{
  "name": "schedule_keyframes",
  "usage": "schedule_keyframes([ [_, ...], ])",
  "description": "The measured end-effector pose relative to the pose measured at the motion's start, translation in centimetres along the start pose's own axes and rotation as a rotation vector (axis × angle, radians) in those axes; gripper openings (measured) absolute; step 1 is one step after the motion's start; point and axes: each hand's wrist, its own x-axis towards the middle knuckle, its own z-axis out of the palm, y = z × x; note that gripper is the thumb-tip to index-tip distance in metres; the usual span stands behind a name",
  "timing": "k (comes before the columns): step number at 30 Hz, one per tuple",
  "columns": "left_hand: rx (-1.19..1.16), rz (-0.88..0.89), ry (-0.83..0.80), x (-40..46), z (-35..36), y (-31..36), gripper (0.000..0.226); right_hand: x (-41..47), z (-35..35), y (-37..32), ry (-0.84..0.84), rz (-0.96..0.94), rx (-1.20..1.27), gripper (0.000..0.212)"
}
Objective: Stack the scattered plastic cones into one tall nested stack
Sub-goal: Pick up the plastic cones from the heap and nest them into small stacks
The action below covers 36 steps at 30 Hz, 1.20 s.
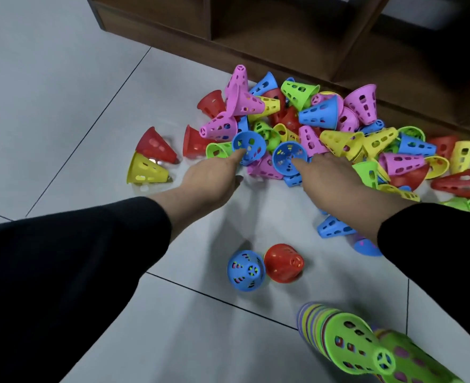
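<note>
A heap of perforated plastic cones point(325, 128) in pink, blue, green, yellow and red lies on the tiled floor. My left hand point(214, 175) reaches into it, one straight finger touching the rim of a blue cone point(251, 142) whose mouth faces me. My right hand point(330, 172) has its thumb inside the mouth of a second blue cone point(283, 154) and fingers behind its rim, pinching it. A tall nested stack topped by a green cone point(358, 349) rises close to the camera at the bottom right.
A blue-topped cone stack point(246, 270) and a red-topped one point(283, 262) stand on the floor between my arms. A red cone point(156, 146) and a yellow cone point(145, 170) lie apart at the left. A dark wooden shelf unit point(283, 37) borders the heap at the back.
</note>
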Motion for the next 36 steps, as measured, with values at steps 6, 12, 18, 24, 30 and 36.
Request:
schedule_keyframes([
  [6,0.0,-0.053,-0.045,2.3,1.3,-0.2,0.031,2.1,-0.1,-0.4,0.015,0.053,-0.031,0.051],
  [12,-0.13,-0.003,0.161,0.8,0.2,0.2,0.013,2.3,0.9,0.6,0.194,0.019,0.067,0.023],
  [18,-0.477,-0.033,0.311,-4.4,-1.8,0.7,0.015,-1.5,-1.4,1.6,0.327,-0.007,0.624,0.025],
  [24,-0.961,-0.112,0.2,-10.5,-4.2,1.5,0.038,-8.8,-4.8,1.4,0.232,0.107,1.221,0.037],
  [30,-0.656,-0.033,-0.083,-14.5,-6.0,1.8,0.065,-14.4,-7.1,1.2,-0.107,-0.011,0.857,0.035],
  [36,-0.075,0.21,-0.332,-14.9,-4.3,3.9,0.085,-14.5,-5.2,-2.4,-0.324,-0.163,0.366,0.072],
])
